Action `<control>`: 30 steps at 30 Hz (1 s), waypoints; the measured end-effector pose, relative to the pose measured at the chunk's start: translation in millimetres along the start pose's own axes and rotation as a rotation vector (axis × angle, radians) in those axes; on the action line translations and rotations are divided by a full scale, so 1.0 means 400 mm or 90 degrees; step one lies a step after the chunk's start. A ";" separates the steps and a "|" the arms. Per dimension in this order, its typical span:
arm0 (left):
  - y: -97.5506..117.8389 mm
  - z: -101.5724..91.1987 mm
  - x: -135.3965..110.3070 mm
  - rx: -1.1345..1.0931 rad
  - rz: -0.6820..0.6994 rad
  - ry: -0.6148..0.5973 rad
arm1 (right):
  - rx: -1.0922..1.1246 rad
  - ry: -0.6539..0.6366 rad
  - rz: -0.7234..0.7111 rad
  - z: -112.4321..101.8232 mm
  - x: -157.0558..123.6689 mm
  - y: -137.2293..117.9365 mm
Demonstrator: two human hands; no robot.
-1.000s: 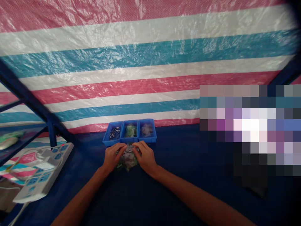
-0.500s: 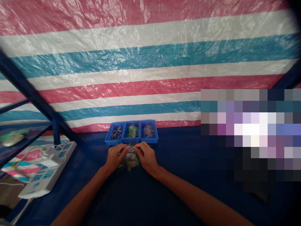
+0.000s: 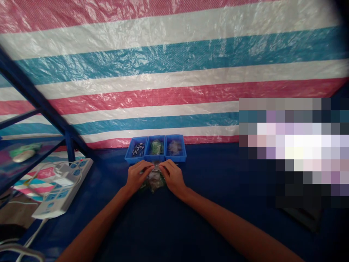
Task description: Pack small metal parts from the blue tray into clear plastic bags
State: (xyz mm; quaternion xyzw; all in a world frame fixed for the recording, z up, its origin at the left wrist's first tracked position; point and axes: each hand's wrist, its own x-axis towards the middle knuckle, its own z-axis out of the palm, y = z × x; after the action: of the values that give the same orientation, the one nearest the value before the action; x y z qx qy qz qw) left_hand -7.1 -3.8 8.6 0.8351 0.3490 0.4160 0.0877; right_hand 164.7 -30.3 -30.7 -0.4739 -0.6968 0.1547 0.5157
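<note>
My left hand (image 3: 137, 177) and my right hand (image 3: 172, 176) rest close together on a dark blue table (image 3: 169, 225), fingers curled and pinched over a small heap of clear plastic bags (image 3: 154, 180) with green and grey parts inside. What sits between the fingertips is too small to make out. Just beyond the hands stand three small blue bins side by side: the left bin (image 3: 137, 149) holds small metal pins, the middle bin (image 3: 156, 147) greenish pieces, the right bin (image 3: 175, 147) pale clear pieces.
A white power strip (image 3: 63, 185) with blue sockets and cables lies at the left table edge. A striped red, white and teal tarp (image 3: 174, 72) hangs behind the bins. A blue metal frame (image 3: 40, 105) stands at left. A blurred patch covers the right side.
The view has shifted slightly, so bins and hands sit a little higher and further right in the picture. Both hands stay pinched over the bag heap with small finger movements.
</note>
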 end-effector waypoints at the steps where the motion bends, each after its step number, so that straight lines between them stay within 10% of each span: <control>1: 0.003 -0.002 0.001 -0.004 0.001 0.004 | 0.000 -0.002 -0.003 0.001 0.000 0.001; 13: -0.017 0.002 -0.011 -0.043 -0.108 0.033 | -0.005 0.011 0.005 -0.007 0.003 -0.011; 30: -0.017 0.000 0.003 0.038 -0.013 0.003 | 0.017 0.033 0.023 -0.008 0.002 -0.011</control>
State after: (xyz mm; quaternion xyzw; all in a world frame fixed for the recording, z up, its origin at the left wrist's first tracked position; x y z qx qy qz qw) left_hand -10.1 1.7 6.5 0.8326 0.3700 0.4067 0.0664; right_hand 165.3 -32.7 -25.5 -0.4833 -0.6726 0.1607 0.5369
